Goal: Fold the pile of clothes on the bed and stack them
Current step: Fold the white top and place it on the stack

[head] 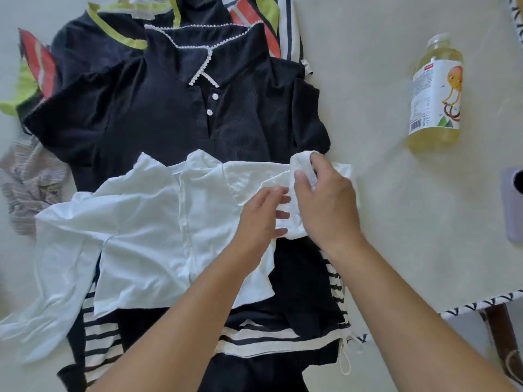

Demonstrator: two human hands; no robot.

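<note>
A white shirt (141, 222) lies spread across the middle of the pile on the bed. Its ribbed white edge (300, 176) is bunched up at the right. My right hand (325, 202) grips that ribbed edge, thumb and fingers curled round it. My left hand (260, 216) lies right beside it, fingers stretched onto the same cloth. Under the white shirt lies a dark navy polo (175, 114) with white trim and two white buttons. Black-and-white striped clothes (102, 340) show below, near my forearms.
A bottle of yellow drink (435, 94) lies on the pale bed cover (396, 207) to the right. A purple object (513, 205) sits at the right edge. A crumpled striped grey garment (31, 182) lies left. Navy, lime and red clothes (113, 32) are at the top.
</note>
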